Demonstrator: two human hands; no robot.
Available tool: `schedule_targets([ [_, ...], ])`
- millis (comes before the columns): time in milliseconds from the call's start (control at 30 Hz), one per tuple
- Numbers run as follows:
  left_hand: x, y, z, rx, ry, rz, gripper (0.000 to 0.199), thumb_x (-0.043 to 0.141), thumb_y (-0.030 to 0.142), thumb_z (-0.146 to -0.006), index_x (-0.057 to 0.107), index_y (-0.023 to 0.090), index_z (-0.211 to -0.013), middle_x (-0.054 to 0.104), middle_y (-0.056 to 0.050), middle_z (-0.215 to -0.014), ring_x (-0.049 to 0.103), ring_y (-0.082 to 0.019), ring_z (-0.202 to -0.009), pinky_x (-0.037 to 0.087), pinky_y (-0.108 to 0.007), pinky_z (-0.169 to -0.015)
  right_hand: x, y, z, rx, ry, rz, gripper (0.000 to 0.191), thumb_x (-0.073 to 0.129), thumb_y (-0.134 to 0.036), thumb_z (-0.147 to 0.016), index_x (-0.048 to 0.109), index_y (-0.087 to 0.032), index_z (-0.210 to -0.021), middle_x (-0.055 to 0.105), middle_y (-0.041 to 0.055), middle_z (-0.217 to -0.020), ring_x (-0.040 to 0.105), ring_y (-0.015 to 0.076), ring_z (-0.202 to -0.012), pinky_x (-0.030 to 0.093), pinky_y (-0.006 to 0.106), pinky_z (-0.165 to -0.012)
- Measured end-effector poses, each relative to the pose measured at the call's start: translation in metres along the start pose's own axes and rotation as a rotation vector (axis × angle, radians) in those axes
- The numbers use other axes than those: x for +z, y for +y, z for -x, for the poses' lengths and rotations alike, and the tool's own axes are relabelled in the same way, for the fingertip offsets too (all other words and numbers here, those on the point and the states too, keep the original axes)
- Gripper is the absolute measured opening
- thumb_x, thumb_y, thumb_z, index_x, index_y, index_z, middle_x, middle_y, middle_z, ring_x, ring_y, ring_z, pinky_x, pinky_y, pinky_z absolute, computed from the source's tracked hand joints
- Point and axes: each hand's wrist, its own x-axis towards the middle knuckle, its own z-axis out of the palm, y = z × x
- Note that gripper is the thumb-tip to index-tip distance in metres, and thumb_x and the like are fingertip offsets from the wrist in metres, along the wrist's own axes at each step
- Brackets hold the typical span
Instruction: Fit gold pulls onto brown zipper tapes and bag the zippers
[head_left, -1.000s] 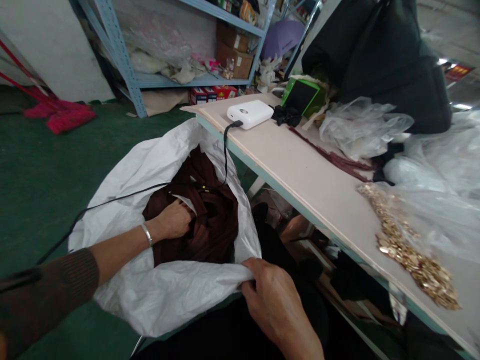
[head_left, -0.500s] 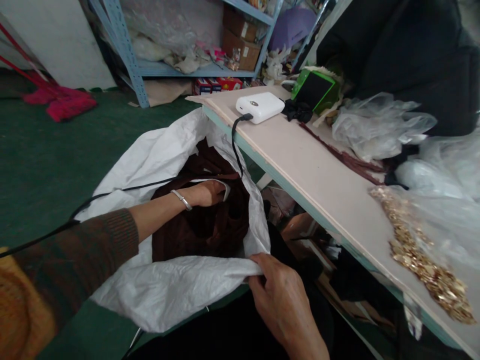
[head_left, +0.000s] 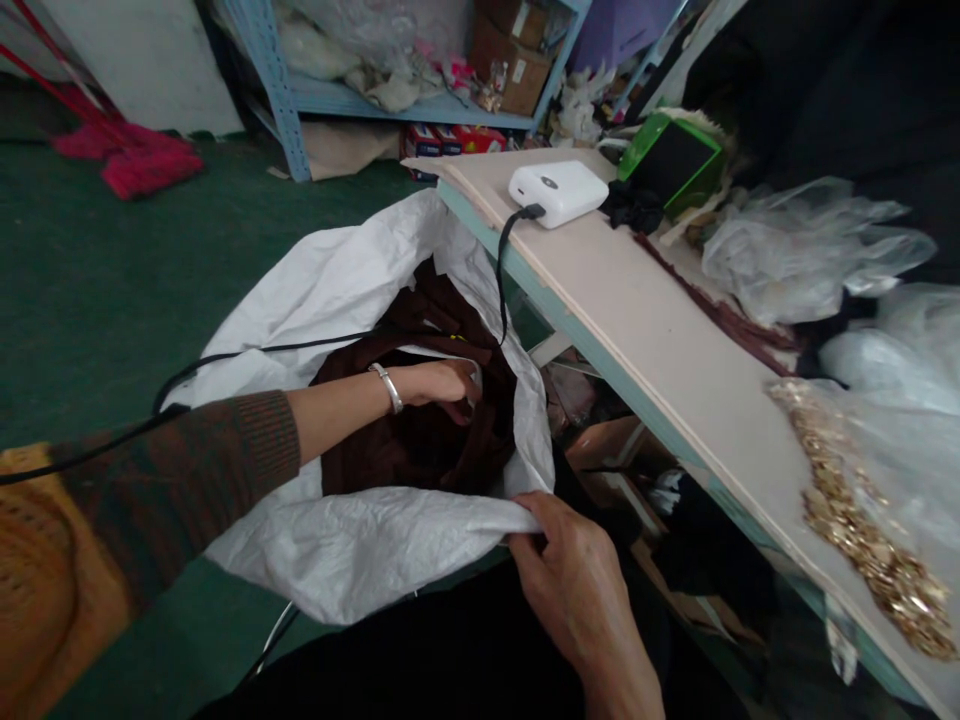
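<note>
White sack point(head_left: 360, 290), dark brown fabric point(head_left: 420, 450) inside; brown-striped sleeve point(head_left: 187, 490), silver bracelet point(head_left: 388, 387), white box point(head_left: 559, 192), black cable point(head_left: 502, 270), gold pieces point(head_left: 862, 530), green floor point(head_left: 90, 280).

Soft, even daylight, brightest at the far right; faint shadows, slight motion blur, and wide-angle stretching at the edges.

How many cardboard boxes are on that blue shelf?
2: cardboard boxes stand side by side on the blue shelf at top centre, one left of the other. More may be hidden above the frame.
</note>
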Motion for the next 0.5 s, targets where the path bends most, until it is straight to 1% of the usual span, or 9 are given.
schedule_targets([
  [67, 0.000, 0.004, 0.000, -0.048, -0.133, 0.112, 0.029, 0.065, 0.033, -0.094, 0.064, 0.016, -0.117, 0.070, -0.008, -0.111, 0.070, -0.021, -0.089, 0.061, -0.040, -0.075, 0.000, 0.000, 0.000, -0.001, 0.020, -0.026, 0.024, 0.055, -0.011, -0.086, 0.072, -0.022, -0.097, 0.075, 0.0027, -0.088, 0.068, 0.0208, -0.074, 0.038, 0.029, -0.068],
  [100, 0.000, 0.004, 0.001, -0.062, -0.174, 0.157, 0.029, 0.065, 0.033, -0.094, 0.064, 0.016, -0.117, 0.070, -0.008, -0.112, 0.070, -0.021, -0.090, 0.061, -0.041, -0.076, 0.000, 0.001, 0.000, -0.004, 0.030, -0.041, 0.023, 0.054, -0.012, -0.086, 0.072, -0.022, -0.097, 0.075, 0.0024, -0.087, 0.068, 0.0208, -0.075, 0.038, 0.029, -0.068],
  [200, 0.005, -0.003, 0.007, -0.064, -0.213, 0.283, 0.028, 0.066, 0.032, -0.093, 0.065, 0.016, -0.116, 0.069, -0.008, -0.113, 0.069, -0.022, -0.094, 0.060, -0.042, -0.079, 0.001, 0.003, 0.000, -0.016, 0.062, -0.071, 0.022, 0.054, -0.013, -0.087, 0.072, -0.023, -0.097, 0.074, 0.0022, -0.087, 0.068, 0.0209, -0.077, 0.039, 0.028, -0.068],
  [300, 0.013, -0.014, 0.014, -0.044, -0.204, 0.377, 0.026, 0.066, 0.032, -0.093, 0.066, 0.017, -0.114, 0.069, -0.008, -0.115, 0.069, -0.022, -0.095, 0.060, -0.043, -0.082, 0.001, 0.004, 0.000, -0.016, 0.065, -0.073, 0.023, 0.054, -0.013, -0.087, 0.072, -0.022, -0.097, 0.075, 0.0027, -0.088, 0.069, 0.0215, -0.078, 0.041, 0.028, -0.069],
  [367, 0.023, -0.021, 0.017, -0.031, -0.174, 0.436, 0.027, 0.066, 0.032, -0.093, 0.066, 0.017, -0.115, 0.069, -0.009, -0.117, 0.068, -0.023, -0.099, 0.059, -0.045, -0.084, 0.000, 0.004, 0.000, -0.017, 0.063, -0.075, 0.023, 0.053, -0.012, -0.087, 0.072, -0.022, -0.097, 0.075, 0.0031, -0.090, 0.070, 0.0223, -0.082, 0.042, 0.029, -0.072],
  [433, 0.037, -0.027, 0.020, -0.027, -0.122, 0.490, 0.028, 0.066, 0.033, -0.093, 0.065, 0.017, -0.117, 0.068, -0.009, -0.120, 0.068, -0.024, -0.102, 0.058, -0.046, -0.087, 0.000, 0.004, 0.000, -0.021, 0.062, -0.080, 0.023, 0.054, -0.012, -0.087, 0.072, -0.022, -0.097, 0.075, 0.0034, -0.091, 0.071, 0.0230, -0.085, 0.043, 0.029, -0.074],
  [500, 0.055, -0.033, 0.024, -0.039, -0.060, 0.533, 0.030, 0.066, 0.034, -0.093, 0.065, 0.017, -0.117, 0.068, -0.010, -0.121, 0.067, -0.025, -0.104, 0.057, -0.048, -0.088, 0.000, 0.002, 0.000, -0.023, 0.064, -0.083, 0.023, 0.053, -0.012, -0.088, 0.072, -0.022, -0.096, 0.075, 0.0036, -0.090, 0.071, 0.0232, -0.085, 0.043, 0.029, -0.074],
])
